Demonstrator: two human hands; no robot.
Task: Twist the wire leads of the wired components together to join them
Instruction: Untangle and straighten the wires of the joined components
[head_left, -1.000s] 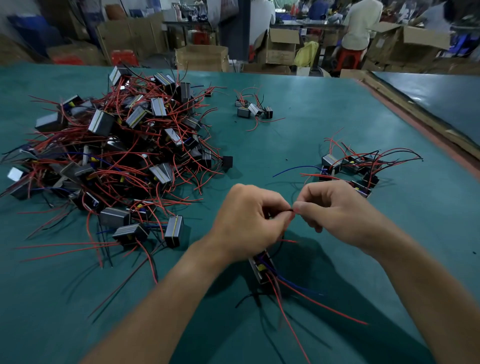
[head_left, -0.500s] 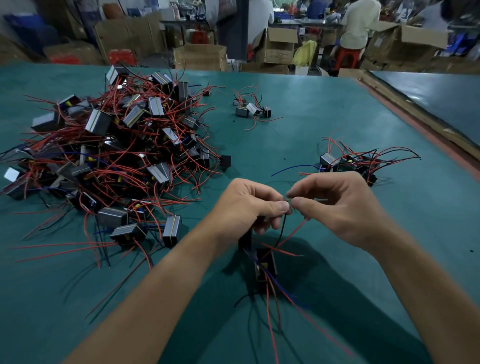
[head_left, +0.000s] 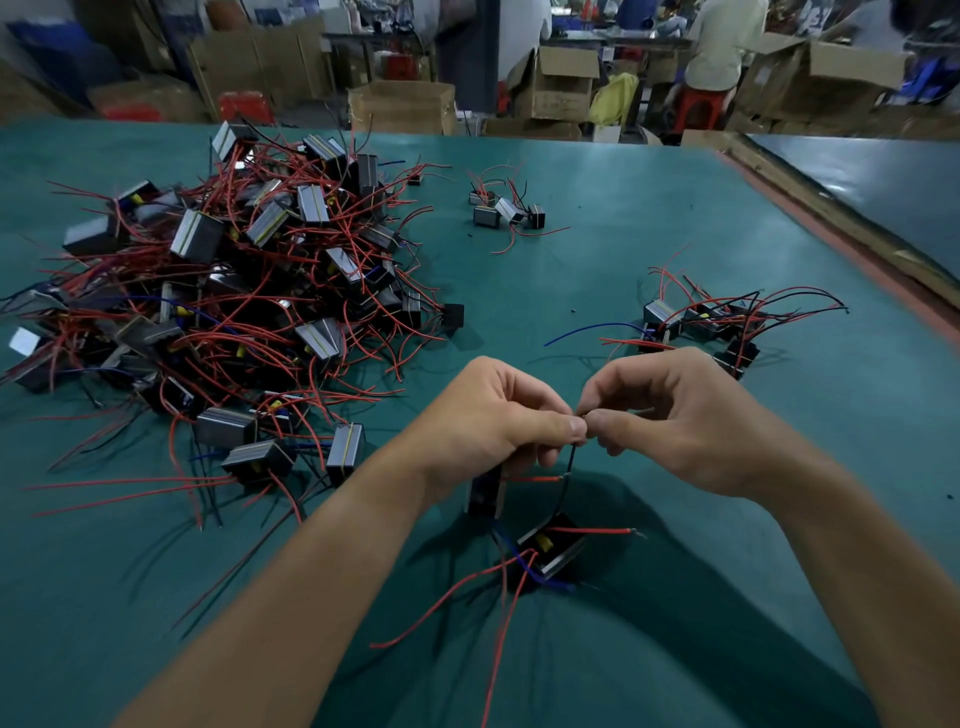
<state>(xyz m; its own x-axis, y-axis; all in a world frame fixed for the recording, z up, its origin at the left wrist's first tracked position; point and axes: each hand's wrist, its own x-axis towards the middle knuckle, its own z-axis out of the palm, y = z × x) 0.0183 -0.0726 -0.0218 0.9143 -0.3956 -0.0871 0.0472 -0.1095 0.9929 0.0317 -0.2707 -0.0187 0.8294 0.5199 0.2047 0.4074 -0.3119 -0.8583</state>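
Note:
My left hand (head_left: 498, 415) and my right hand (head_left: 670, 415) meet above the green table, fingertips almost touching. Between thumb and forefinger each pinches the bare ends of thin wire leads (head_left: 571, 457), which drop down dark and red below the fingers. One small black wired component (head_left: 487, 491) hangs upright just under my left hand. A second component (head_left: 550, 551) with red, blue and black leads hangs or rests lower, tilted, near the table.
A big heap of wired components (head_left: 234, 301) with red leads fills the left of the green table (head_left: 623, 218). A small group of components (head_left: 506, 210) lies at the back, another cluster (head_left: 706, 322) sits right behind my right hand. Cardboard boxes and people are beyond the table.
Both hands have stayed together at the same spot, still working the lead ends. The two components below have swung and turned, the lower one now lying more to the right.

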